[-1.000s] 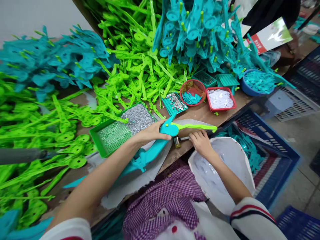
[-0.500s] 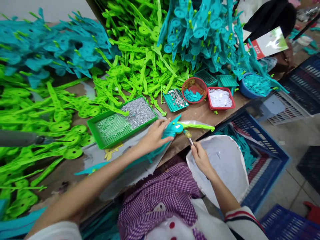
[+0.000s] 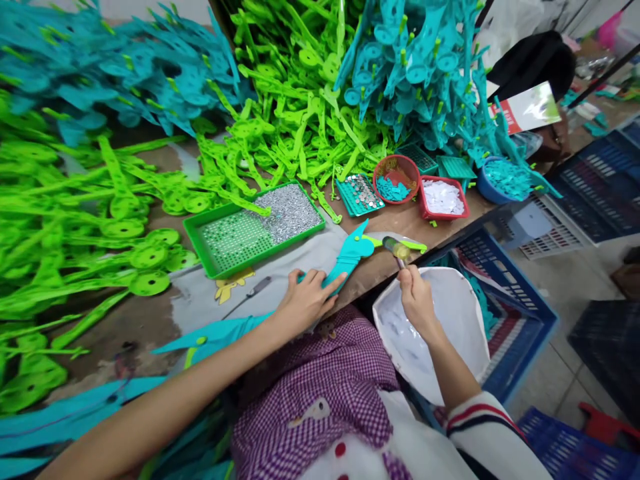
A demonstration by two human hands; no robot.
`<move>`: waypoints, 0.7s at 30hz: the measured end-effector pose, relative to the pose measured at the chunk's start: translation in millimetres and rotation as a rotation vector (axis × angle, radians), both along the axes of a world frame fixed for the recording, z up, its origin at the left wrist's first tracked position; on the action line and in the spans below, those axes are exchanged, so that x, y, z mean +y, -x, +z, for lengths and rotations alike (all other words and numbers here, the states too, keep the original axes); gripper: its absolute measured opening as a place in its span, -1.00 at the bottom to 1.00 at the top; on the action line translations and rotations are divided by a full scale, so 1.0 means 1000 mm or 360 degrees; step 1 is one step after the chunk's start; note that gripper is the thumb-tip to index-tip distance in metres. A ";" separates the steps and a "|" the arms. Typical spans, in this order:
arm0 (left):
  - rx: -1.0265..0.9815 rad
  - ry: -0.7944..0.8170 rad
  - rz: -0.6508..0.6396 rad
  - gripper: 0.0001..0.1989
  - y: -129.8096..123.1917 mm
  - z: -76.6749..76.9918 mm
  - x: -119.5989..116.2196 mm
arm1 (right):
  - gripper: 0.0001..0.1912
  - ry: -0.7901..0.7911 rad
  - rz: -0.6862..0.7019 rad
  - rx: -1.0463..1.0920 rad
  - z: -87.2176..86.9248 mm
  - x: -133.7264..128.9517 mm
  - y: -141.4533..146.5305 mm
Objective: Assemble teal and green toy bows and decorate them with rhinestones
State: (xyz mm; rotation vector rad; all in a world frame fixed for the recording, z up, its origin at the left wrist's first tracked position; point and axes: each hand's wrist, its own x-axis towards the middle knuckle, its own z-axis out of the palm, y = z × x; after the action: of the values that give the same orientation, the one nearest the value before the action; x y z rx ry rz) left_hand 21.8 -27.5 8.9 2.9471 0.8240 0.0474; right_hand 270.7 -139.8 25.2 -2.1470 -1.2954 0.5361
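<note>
My left hand (image 3: 307, 293) lies over a bird-shaped teal plastic part (image 3: 357, 245), its curled fingers holding it down near the table edge. From the part's round head a lime green arm (image 3: 414, 246) sticks out to the right. My right hand (image 3: 417, 297) is closed round the handle of a small mallet (image 3: 397, 248) with a yellowish, see-through head. The mallet's head is just right of the teal head, over the green arm. Another teal part (image 3: 215, 337) rests partly under my left forearm.
A green tray (image 3: 200, 257) of small metal pieces sits behind my left hand. A thin dark-handled tool (image 3: 257, 287) lies on the grey cloth (image 3: 187, 300). Red baskets (image 3: 445, 215) stand farther right. Lime green parts (image 3: 300, 127) and teal parts (image 3: 415, 60) are heaped behind.
The teal part has been turned over: its white eye disc no longer shows. My left hand has shifted down and left along it. The mallet has moved up and right.
</note>
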 end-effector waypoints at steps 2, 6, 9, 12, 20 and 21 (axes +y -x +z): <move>-0.0004 -0.0007 0.0011 -0.51 0.000 0.001 0.000 | -0.59 0.0101 0.0017 -0.0120 -0.003 0.006 0.003; -0.0036 0.0016 0.0013 -0.51 0.000 -0.002 0.000 | -0.55 0.0237 0.0137 -0.0080 -0.012 0.016 -0.006; -0.0051 0.0043 -0.0004 -0.50 0.001 -0.004 0.002 | -0.51 0.0043 -0.0040 -0.0109 -0.011 0.019 -0.016; -0.0066 0.0066 -0.0007 -0.50 0.001 -0.004 0.003 | -0.53 0.0067 -0.0132 -0.0235 -0.010 0.025 -0.020; -0.0115 0.0055 -0.0008 -0.52 0.002 -0.005 0.002 | -0.53 -0.0037 -0.0250 -0.0138 -0.013 0.013 -0.050; -0.0118 0.0055 -0.0009 -0.52 0.003 -0.005 0.002 | -0.54 -0.0075 -0.0332 -0.0145 -0.015 0.009 -0.056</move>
State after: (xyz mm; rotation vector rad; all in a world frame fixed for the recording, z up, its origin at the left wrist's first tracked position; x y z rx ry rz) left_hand 19.2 -25.8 4.0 2.8957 0.7985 0.1396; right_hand 327.0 -131.2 10.4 -2.2559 -1.1016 0.3229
